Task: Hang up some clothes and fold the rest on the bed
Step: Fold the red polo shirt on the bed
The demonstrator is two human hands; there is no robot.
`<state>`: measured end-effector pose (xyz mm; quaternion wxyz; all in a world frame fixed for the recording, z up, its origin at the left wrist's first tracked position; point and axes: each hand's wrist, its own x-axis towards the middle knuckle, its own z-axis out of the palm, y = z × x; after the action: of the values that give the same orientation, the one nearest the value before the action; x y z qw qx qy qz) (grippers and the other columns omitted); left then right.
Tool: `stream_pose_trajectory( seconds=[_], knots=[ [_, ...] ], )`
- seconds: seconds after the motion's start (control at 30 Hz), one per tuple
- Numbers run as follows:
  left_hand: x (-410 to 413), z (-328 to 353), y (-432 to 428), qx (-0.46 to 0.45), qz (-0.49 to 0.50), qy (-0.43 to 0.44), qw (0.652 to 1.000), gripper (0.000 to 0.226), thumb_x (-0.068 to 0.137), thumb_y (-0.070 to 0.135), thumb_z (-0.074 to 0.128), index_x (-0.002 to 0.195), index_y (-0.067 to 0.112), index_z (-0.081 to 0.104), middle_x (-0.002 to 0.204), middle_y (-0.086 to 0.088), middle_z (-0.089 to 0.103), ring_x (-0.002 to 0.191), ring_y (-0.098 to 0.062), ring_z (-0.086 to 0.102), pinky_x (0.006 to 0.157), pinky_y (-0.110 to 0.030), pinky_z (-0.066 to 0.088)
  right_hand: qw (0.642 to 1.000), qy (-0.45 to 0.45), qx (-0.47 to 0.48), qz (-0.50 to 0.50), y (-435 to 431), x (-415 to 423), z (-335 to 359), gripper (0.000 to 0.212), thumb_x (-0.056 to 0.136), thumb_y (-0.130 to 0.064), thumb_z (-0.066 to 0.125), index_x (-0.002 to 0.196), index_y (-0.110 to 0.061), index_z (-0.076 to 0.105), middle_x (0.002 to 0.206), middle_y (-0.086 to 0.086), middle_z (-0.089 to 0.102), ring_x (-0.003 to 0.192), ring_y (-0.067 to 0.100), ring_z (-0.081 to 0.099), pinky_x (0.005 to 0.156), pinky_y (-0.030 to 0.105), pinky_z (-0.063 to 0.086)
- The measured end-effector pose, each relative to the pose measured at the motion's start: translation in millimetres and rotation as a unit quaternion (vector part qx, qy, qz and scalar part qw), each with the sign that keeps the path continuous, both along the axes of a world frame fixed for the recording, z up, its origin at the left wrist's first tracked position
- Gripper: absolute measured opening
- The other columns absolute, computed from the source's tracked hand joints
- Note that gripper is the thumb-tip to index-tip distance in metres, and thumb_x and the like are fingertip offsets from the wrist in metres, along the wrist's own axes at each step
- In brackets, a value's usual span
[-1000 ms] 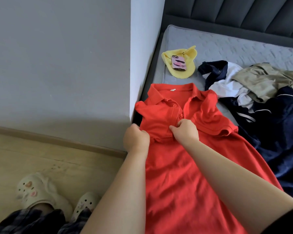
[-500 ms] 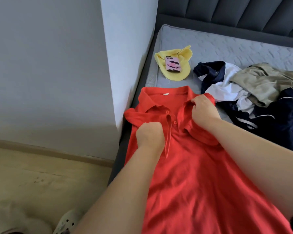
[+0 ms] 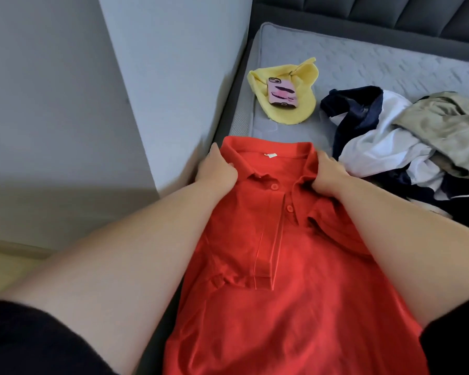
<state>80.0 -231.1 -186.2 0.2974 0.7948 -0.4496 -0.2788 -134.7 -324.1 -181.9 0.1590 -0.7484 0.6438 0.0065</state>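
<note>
A red polo shirt [image 3: 282, 266] lies front-up on the grey bed [image 3: 336, 63], collar pointing away from me and its sides folded in narrow. My left hand [image 3: 217, 171] grips the shirt at the left shoulder beside the collar. My right hand [image 3: 328, 174] grips the right shoulder by the collar. To the right lies a heap of clothes [image 3: 406, 147] in navy, white and khaki.
A yellow cloth [image 3: 287, 109] with a pink-cased phone [image 3: 282, 96] on it lies beyond the collar. A grey wall corner [image 3: 160, 90] stands close on the left. The dark padded headboard [image 3: 390, 14] runs along the back. Wooden floor [image 3: 8, 263] shows at lower left.
Both hands moved up from the shirt's chest and sleeve to its two shoulders at the collar. The right sleeve now lies folded in. My head has come closer over the shirt.
</note>
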Motion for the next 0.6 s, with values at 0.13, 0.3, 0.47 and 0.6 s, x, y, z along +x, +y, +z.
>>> stream_pose_trajectory(
  seconds=[0.13,0.3,0.47,0.6],
  knots=[
    [6,-12,-7,0.025,0.004,0.051,0.998,0.067,0.093,0.028,0.056,0.148,0.007,0.023,0.146,-0.015,0.041,0.133,-0.031,0.041,0.108,-0.036,0.033,0.999,0.032,-0.019,-0.014,-7,7,-15,0.077,0.085,-0.024,0.065,0.145,-0.009,0.019,0.145,0.018,0.028,0.135,0.038,0.024,0.110,0.052,0.027],
    [7,-2,7,-0.036,0.036,-0.047,0.998,0.020,0.086,0.022,0.063,0.098,0.008,0.058,0.108,-0.015,0.064,0.102,-0.033,0.059,0.073,-0.030,0.038,0.998,-0.011,0.031,-0.060,-7,0,1,0.071,0.082,-0.021,0.068,0.138,-0.003,0.027,0.140,0.019,0.033,0.130,0.038,0.036,0.106,0.047,0.035],
    [-4,37,34,-0.203,0.003,-0.136,0.970,0.007,0.083,0.010,0.058,0.083,0.011,0.052,0.086,-0.010,0.060,0.085,-0.031,0.056,0.063,-0.031,0.031,0.956,-0.235,0.143,-0.104,9,-13,52,0.055,0.061,0.001,0.052,0.115,-0.005,0.045,0.088,0.015,0.049,0.081,0.027,0.049,0.062,0.032,0.036],
    [-21,70,63,-0.295,-0.026,-0.178,0.938,0.007,0.081,0.004,0.060,0.083,0.009,0.055,0.081,-0.005,0.056,0.080,-0.028,0.054,0.061,-0.029,0.026,0.960,-0.266,-0.005,-0.084,35,-29,75,0.007,0.079,0.000,0.060,0.081,-0.007,0.061,0.069,0.007,0.055,0.070,0.021,0.053,0.063,0.029,0.041]
  ],
)
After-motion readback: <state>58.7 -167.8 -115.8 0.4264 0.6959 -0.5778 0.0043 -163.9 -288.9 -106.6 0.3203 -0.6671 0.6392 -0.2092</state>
